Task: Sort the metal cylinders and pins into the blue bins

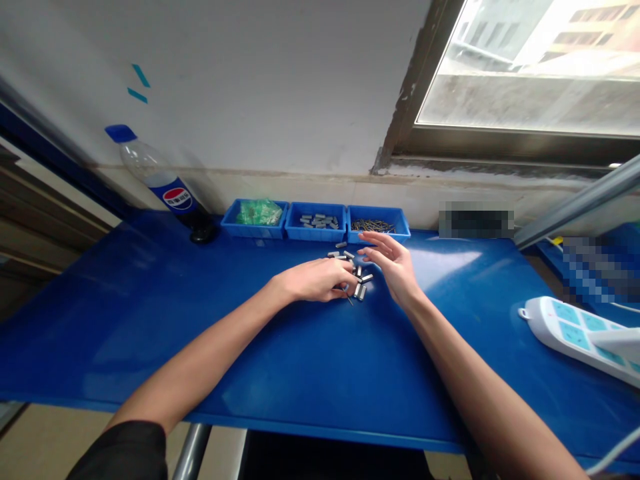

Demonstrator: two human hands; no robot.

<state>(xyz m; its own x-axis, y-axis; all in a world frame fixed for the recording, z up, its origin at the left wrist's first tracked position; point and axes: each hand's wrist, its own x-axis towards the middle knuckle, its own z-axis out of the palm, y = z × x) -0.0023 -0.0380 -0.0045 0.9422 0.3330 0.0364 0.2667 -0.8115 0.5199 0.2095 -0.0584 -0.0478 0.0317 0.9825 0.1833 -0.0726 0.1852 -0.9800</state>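
My left hand (320, 279) is closed, its fingers curled down at a pile of small grey cylindrical pieces (361, 292) on the blue tabletop. A thin dark pin (350, 301) shows just below its fingertips. What the fingers grip, if anything, is hidden. To the right of the pile, my right hand (393, 263) is open with its fingers apart, and nothing shows in it. Its fingertips reach near the front of a blue bin (404, 227) of thin brownish screws or pins (373, 226).
Beside that bin stand a blue bin (315, 235) of grey cylindrical pieces and another (254, 231) with a green plastic bag (259, 213). A cola bottle (175, 195) stands at the back left. A white power strip (545, 320) lies at the right of the blue table (320, 373).
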